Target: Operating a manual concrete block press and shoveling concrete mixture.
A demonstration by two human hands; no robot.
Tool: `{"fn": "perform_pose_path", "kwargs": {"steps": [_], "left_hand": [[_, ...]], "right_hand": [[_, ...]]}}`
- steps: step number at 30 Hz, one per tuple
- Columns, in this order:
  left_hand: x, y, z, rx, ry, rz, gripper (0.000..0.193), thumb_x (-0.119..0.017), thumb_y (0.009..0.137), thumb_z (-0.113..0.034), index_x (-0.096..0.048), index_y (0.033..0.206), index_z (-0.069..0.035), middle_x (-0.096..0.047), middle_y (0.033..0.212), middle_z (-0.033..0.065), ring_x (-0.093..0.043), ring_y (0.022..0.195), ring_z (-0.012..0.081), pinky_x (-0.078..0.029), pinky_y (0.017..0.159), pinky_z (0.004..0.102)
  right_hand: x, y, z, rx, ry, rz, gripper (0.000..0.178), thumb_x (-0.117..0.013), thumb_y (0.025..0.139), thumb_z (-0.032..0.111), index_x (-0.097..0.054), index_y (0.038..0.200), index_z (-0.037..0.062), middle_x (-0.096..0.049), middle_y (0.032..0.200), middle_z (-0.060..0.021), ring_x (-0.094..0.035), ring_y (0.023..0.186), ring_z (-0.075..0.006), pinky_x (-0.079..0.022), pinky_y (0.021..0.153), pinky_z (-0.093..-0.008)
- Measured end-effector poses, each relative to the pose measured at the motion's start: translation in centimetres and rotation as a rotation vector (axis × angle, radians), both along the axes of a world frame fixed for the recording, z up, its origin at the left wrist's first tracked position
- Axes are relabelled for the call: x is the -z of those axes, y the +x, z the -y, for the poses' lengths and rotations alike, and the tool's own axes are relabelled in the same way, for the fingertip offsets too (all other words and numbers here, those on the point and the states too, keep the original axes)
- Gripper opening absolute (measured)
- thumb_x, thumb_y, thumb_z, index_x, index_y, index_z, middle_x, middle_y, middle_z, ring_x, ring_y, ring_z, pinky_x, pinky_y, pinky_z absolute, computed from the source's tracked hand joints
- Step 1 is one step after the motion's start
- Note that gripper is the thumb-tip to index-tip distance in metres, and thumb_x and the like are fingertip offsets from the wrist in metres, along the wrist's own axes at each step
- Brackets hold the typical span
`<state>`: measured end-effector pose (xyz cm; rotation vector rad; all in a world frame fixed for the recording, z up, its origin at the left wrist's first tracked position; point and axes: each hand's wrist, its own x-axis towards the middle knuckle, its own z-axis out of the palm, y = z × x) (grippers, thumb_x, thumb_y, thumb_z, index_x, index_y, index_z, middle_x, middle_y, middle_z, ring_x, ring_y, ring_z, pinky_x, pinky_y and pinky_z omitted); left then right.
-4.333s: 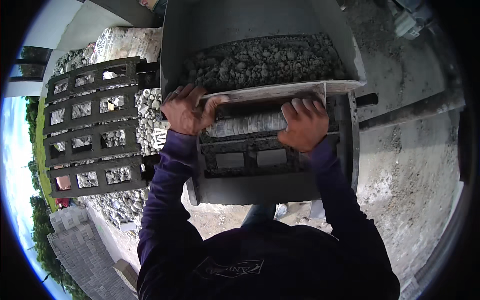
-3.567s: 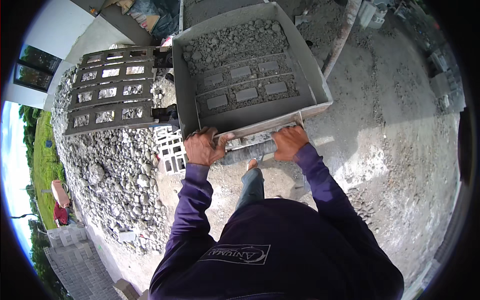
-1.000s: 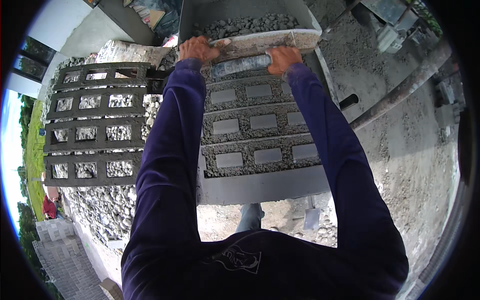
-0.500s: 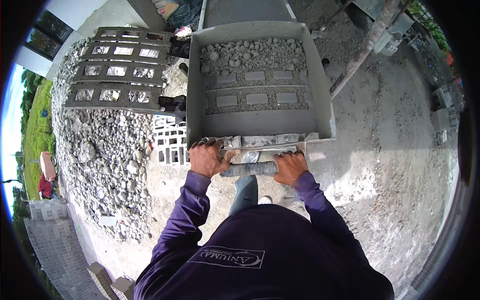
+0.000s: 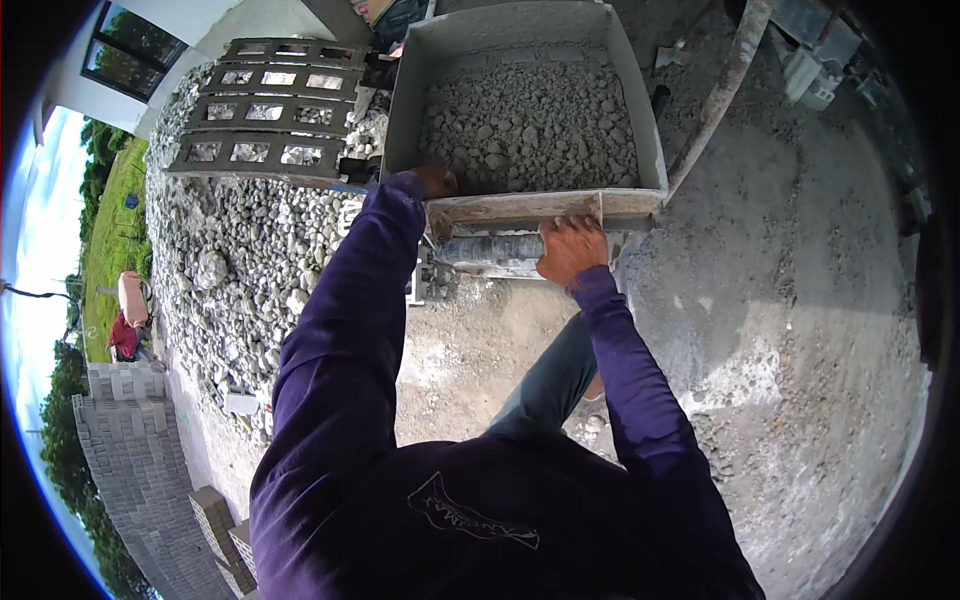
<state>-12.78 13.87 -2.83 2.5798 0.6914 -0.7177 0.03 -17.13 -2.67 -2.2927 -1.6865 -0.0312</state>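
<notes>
A grey metal box (image 5: 519,32) with high sides is in front of me. Loose grey gravel mix (image 5: 520,130) covers its floor. Along the near side runs a worn wooden edge (image 5: 510,208), with a round grey handle bar (image 5: 490,249) just below it. My right hand (image 5: 573,250) is closed around the bar's right end, its fingers up against the wooden edge. At the box's near left corner is my left hand (image 5: 437,181); it is dim and partly covered by my sleeve, so its fingers cannot be made out.
Several hollow concrete blocks (image 5: 262,153) lie in rows left of the box. Beside them spreads a heap of stones (image 5: 235,265). A rusty metal pole (image 5: 722,95) slants past the box's right side. Stacked blocks (image 5: 135,450) stand at the far lower left.
The box has moved farther from me. Gravel now covers the rectangular shapes that showed on its floor. My left hand has left the bar for the near left corner; my right stays on the bar.
</notes>
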Motion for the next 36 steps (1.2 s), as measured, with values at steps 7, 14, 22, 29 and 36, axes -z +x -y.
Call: {"fn": "perform_pose_path", "kwargs": {"steps": [7,14,22,29,36], "left_hand": [[0.2,4.6,1.3,0.039,-0.153,0.028,0.025,-0.067,0.080,-0.017,-0.068,0.104,-0.010,-0.069,0.106,0.0127,-0.064,0.099,0.0281,-0.049,0.085,0.0372],[-2.3,9.6,4.8,0.480,-0.079,0.059,0.039,-0.057,0.088,-0.012,-0.060,0.126,-0.020,-0.064,0.118,0.0154,-0.062,0.109,0.0309,-0.048,0.094,0.0411],[-3.2,8.6,3.2,0.239,-0.105,0.280,0.032,-0.061,0.089,-0.018,-0.062,0.120,-0.015,-0.066,0.113,0.0153,-0.064,0.104,0.0306,-0.051,0.088,0.0401],[-2.3,9.8,1.2,0.060,0.163,0.391,0.044,-0.075,0.078,-0.031,-0.064,0.118,-0.016,-0.066,0.112,0.0145,-0.062,0.108,0.0321,-0.049,0.092,0.0411],[-1.6,10.3,1.2,-0.269,0.107,0.268,0.040,-0.073,0.077,-0.027,-0.066,0.115,-0.016,-0.068,0.108,0.0157,-0.063,0.106,0.0296,-0.048,0.094,0.0397]], "right_hand": [[1.2,1.5,-0.4,0.021,0.033,-0.025,0.034,-0.065,0.060,0.018,-0.067,0.093,0.0060,-0.067,0.090,-0.0110,-0.063,0.092,-0.0263,-0.047,0.086,-0.0391],[0.4,1.7,-1.6,-0.049,0.083,-0.081,0.030,-0.072,0.059,0.022,-0.067,0.085,0.0079,-0.067,0.088,-0.0107,-0.064,0.086,-0.0268,-0.049,0.083,-0.0394],[1.3,2.8,-1.3,-0.018,0.065,-0.024,0.030,-0.069,0.061,0.021,-0.067,0.088,0.0082,-0.067,0.093,-0.0099,-0.063,0.095,-0.0262,-0.046,0.089,-0.0397],[0.1,2.9,-1.9,-0.001,0.017,-0.030,0.031,-0.068,0.064,0.021,-0.068,0.091,0.0061,-0.068,0.090,-0.0131,-0.065,0.090,-0.0275,-0.045,0.091,-0.0415],[0.8,2.6,-2.9,0.030,0.050,-0.014,0.031,-0.064,0.060,0.018,-0.067,0.089,0.0063,-0.068,0.089,-0.0134,-0.064,0.095,-0.0282,-0.044,0.093,-0.0413]]}}
